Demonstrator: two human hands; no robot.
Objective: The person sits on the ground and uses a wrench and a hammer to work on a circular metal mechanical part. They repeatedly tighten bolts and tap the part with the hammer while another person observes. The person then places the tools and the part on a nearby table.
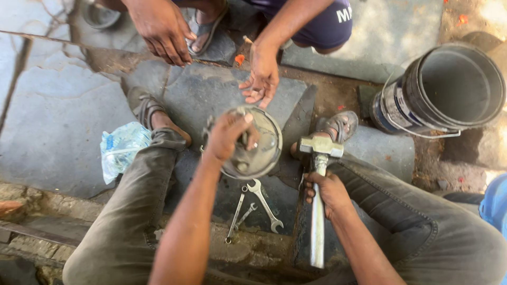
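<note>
I note the left hand curled over the rim of a round, dished metal housing, gripping it where it stands on the stone slab between the knees. The right hand is closed around the metal handle of a hammer, whose head sits just beside the housing. Three spanners lie on the slab below the housing. A crumpled clear plastic packet with blue print lies at left. A dark bucket with a pale label band lies tipped at right. A co-worker's hand hovers, fingers spread, above the housing.
</note>
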